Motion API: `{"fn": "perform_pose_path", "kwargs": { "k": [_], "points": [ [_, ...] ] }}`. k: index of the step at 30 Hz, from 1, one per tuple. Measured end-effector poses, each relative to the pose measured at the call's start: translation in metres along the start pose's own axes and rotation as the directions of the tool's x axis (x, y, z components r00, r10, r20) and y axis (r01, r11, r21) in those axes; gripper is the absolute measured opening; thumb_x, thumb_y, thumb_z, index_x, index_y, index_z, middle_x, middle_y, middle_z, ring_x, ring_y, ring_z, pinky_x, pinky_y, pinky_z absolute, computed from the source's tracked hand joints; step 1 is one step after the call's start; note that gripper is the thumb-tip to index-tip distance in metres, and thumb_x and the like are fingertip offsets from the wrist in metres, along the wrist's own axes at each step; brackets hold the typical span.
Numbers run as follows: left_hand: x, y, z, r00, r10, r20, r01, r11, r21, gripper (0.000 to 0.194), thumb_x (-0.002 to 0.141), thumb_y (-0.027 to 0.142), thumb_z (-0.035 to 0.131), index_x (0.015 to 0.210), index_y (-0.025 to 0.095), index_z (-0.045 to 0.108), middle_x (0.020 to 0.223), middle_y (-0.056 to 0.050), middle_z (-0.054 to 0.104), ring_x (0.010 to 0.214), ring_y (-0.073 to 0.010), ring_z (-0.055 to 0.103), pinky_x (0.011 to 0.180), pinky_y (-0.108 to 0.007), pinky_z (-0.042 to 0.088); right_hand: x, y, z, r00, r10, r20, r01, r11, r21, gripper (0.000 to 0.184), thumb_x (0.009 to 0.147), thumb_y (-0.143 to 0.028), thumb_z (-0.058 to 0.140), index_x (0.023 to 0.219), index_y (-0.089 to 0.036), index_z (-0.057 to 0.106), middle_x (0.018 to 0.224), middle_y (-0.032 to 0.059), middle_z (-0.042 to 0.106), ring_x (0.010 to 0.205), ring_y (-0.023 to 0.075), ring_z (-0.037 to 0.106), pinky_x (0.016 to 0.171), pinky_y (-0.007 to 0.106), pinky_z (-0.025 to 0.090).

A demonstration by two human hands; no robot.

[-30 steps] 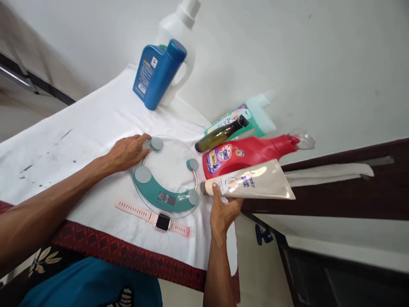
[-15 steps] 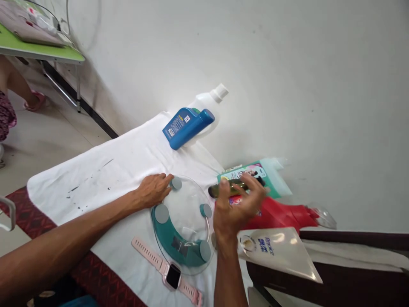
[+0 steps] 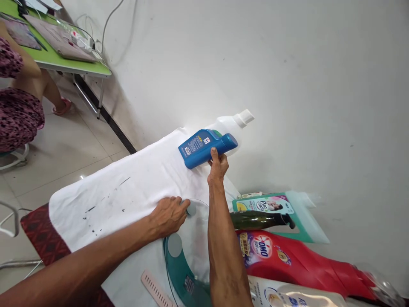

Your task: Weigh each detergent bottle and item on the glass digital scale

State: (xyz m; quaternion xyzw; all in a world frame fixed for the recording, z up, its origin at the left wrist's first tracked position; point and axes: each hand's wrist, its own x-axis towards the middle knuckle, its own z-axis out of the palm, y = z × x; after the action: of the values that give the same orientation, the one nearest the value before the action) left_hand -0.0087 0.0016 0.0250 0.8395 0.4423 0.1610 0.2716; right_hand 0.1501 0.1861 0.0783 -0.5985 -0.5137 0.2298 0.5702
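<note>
My right hand (image 3: 217,165) reaches far across the table and grips the blue bottle (image 3: 204,147) by its neck, in front of a white jug (image 3: 238,121) by the wall. My left hand (image 3: 169,214) rests on the rim of the round glass bathroom scale (image 3: 179,260), fingers on one grey pad. My right forearm crosses over the scale. A pink watch strap (image 3: 156,290) pokes out at the bottom edge.
To the right lie a teal refill bottle (image 3: 281,209), a dark green bottle (image 3: 258,220), a red OMO detergent bottle (image 3: 297,264) and a cream tube (image 3: 287,298). A white cloth (image 3: 128,192) covers the table. Another person sits at a green desk (image 3: 64,59), far left.
My right hand left the dark green bottle and reached forward to the blue bottle, closing on it. The view has shifted, and my left hand has stayed on the scale.
</note>
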Motion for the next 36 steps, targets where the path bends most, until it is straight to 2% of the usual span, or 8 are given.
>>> {"fn": "perform_pose_path", "kwargs": {
  "k": [5,12,15,20,23,26,30,36],
  "points": [
    [-0.001,0.001,-0.001,1.0,-0.008,0.012,0.008,1.0,0.005,0.03,0.109,0.026,0.041,0.135,0.018,0.053,0.118,-0.012,0.07,0.106,-0.0289,0.07,0.089,-0.043,0.055,0.006,-0.007,0.015,0.998,-0.062,-0.021,0.064,0.993,0.103,0.078,0.057,-0.055,0.091,0.119,-0.015,0.065,0.116,0.0089,0.074,0.109,0.0247,0.07,0.102,0.043,0.057],
    [0.0,-0.001,0.002,1.0,0.004,-0.009,-0.004,1.0,0.015,0.03,0.108,0.028,0.042,0.134,0.018,0.053,0.115,-0.012,0.071,0.105,-0.0295,0.072,0.086,-0.042,0.055,-0.001,-0.012,0.027,0.992,-0.014,-0.123,0.041,0.975,0.217,0.077,0.057,-0.048,0.086,0.122,-0.013,0.064,0.12,0.0128,0.074,0.106,0.0296,0.072,0.097,0.051,0.062],
    [-0.001,-0.001,0.001,1.0,0.005,-0.017,-0.005,1.0,0.019,0.029,0.108,0.028,0.043,0.133,0.019,0.054,0.115,-0.012,0.072,0.105,-0.0297,0.072,0.086,-0.042,0.055,-0.021,-0.03,0.002,0.988,-0.019,-0.154,0.056,0.969,0.241,0.072,0.058,-0.047,0.086,0.118,-0.014,0.066,0.117,0.0106,0.074,0.107,0.0295,0.072,0.098,0.05,0.062],
    [-0.002,-0.001,-0.005,1.0,0.011,-0.019,-0.011,1.0,-0.007,0.031,0.108,0.029,0.045,0.135,0.018,0.055,0.118,-0.014,0.073,0.108,-0.0301,0.073,0.088,-0.042,0.056,-0.073,-0.081,-0.076,0.961,-0.222,-0.163,0.245,0.959,0.139,0.054,0.062,-0.042,0.093,0.106,-0.016,0.073,0.102,0.0038,0.074,0.1,0.0256,0.072,0.102,0.051,0.061],
    [-0.003,-0.003,-0.007,1.0,0.016,-0.016,-0.017,1.0,-0.016,0.035,0.108,0.03,0.044,0.139,0.017,0.055,0.123,-0.015,0.073,0.113,-0.0301,0.072,0.094,-0.042,0.056,-0.111,-0.1,-0.122,0.957,-0.192,-0.22,0.216,0.972,0.093,0.052,0.057,-0.038,0.096,0.099,-0.016,0.075,0.096,0.0028,0.073,0.094,0.0254,0.072,0.102,0.053,0.061],
    [-0.004,-0.004,-0.007,1.0,0.006,-0.008,-0.006,1.0,-0.006,0.038,0.109,0.032,0.043,0.142,0.016,0.054,0.129,-0.016,0.072,0.113,-0.0296,0.072,0.095,-0.042,0.055,-0.149,-0.098,-0.156,0.956,-0.116,-0.269,0.142,0.987,0.08,0.051,0.055,-0.035,0.096,0.097,-0.016,0.075,0.094,0.0033,0.073,0.094,0.0263,0.072,0.102,0.055,0.06],
    [-0.003,-0.006,-0.007,1.0,0.013,-0.022,-0.013,1.0,0.018,0.041,0.109,0.035,0.042,0.145,0.018,0.051,0.122,-0.014,0.075,0.104,-0.0266,0.072,0.092,-0.04,0.055,-0.186,-0.079,-0.18,0.951,-0.091,-0.296,0.109,0.993,0.045,0.053,0.059,-0.034,0.095,0.106,-0.016,0.075,0.102,0.005,0.074,0.106,0.0281,0.072,0.107,0.056,0.057],
    [-0.003,-0.008,-0.009,0.999,0.015,-0.035,-0.015,1.0,0.004,0.042,0.107,0.037,0.045,0.145,0.019,0.053,0.106,-0.009,0.076,0.097,-0.0245,0.071,0.087,-0.038,0.054,-0.209,-0.06,-0.183,0.944,-0.05,-0.327,0.066,0.997,0.038,0.056,0.064,-0.04,0.092,0.112,-0.016,0.075,0.109,0.0082,0.074,0.105,0.0289,0.072,0.101,0.056,0.061]
  ]
}}
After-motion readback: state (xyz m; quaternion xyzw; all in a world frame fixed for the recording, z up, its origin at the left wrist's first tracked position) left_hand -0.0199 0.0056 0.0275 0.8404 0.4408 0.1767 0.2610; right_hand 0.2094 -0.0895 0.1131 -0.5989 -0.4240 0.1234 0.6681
